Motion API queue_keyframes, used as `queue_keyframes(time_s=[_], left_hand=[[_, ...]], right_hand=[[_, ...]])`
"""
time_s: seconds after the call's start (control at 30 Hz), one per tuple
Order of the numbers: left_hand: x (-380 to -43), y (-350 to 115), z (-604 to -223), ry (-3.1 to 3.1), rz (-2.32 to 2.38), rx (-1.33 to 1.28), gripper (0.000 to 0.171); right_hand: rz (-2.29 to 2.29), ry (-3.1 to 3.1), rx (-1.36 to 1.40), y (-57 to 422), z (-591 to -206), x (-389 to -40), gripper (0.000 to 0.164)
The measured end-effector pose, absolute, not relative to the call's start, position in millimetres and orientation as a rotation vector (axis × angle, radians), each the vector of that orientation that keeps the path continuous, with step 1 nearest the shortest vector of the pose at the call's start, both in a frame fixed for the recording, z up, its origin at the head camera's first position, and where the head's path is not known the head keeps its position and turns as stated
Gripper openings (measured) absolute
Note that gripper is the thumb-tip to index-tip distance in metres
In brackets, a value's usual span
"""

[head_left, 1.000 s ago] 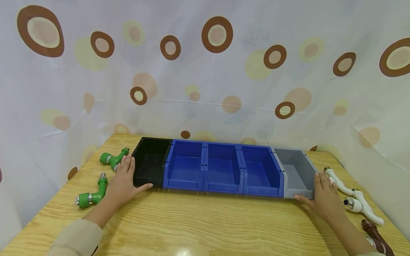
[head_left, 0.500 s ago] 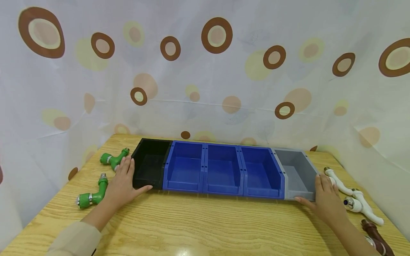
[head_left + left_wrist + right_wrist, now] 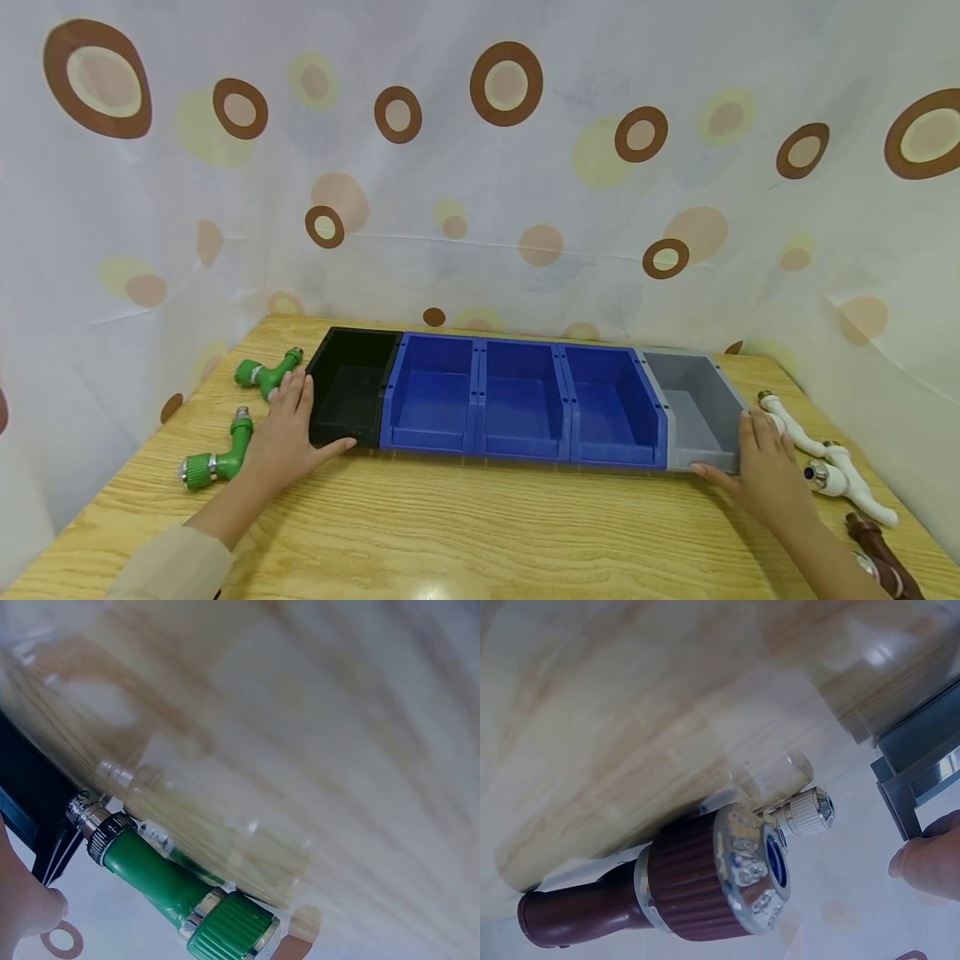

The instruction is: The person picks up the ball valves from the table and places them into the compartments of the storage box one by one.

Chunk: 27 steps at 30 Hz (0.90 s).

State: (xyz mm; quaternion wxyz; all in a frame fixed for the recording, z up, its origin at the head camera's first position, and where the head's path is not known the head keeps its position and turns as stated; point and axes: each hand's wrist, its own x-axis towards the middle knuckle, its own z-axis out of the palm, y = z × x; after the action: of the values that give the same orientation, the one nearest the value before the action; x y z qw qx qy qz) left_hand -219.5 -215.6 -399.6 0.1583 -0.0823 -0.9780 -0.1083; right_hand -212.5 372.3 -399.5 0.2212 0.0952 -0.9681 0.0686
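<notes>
1. Bins [image 3: 522, 404] stand side by side in one row near the far edge of the tabletop [image 3: 480, 533] — a black bin [image 3: 347, 400] at the left end, three blue bins [image 3: 435, 404] between, a grey bin [image 3: 692, 417] at the right end.
2. The left hand [image 3: 288, 433] is ungripped: its fingers lie extended against the black bin's outer side, the thumb reaching along its front.
3. The right hand [image 3: 771, 471] mirrors this, fingers straight and unclenched along the grey bin's outer side, thumb at its front.
4. Towards the tabletop's left edge lie two green taps [image 3: 221, 458], one behind the other, near the left hand.
5. Towards the right edge lie white taps [image 3: 855, 492], beside the right hand, and a brown tap [image 3: 879, 550] nearer the person.
6. A curtain [image 3: 585, 200] printed with rings and dots hangs behind the far edge.
</notes>
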Motion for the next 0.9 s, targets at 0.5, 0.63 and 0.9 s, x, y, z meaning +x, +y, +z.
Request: queue_keyframes(time_s=[0.5,0.63,0.9], left_hand=[[-216.3,-215.0,-399.5,-2.793,-0.306,-0.245,0.109],[-215.2,-215.0,-399.1,-2.793,-0.291,-0.246,0.109],[-214.3,-215.8,-398.0,-2.797,-0.273,-0.237,0.109]], right_hand=[[0.199,-2.66,0.285,373.6,-399.4,-208.5,0.104],[0.201,-2.654,0.293,374.0,-400.2,-208.2,0.104],[0.214,-2.667,0.286,372.9,-400.6,-207.6,0.104]])
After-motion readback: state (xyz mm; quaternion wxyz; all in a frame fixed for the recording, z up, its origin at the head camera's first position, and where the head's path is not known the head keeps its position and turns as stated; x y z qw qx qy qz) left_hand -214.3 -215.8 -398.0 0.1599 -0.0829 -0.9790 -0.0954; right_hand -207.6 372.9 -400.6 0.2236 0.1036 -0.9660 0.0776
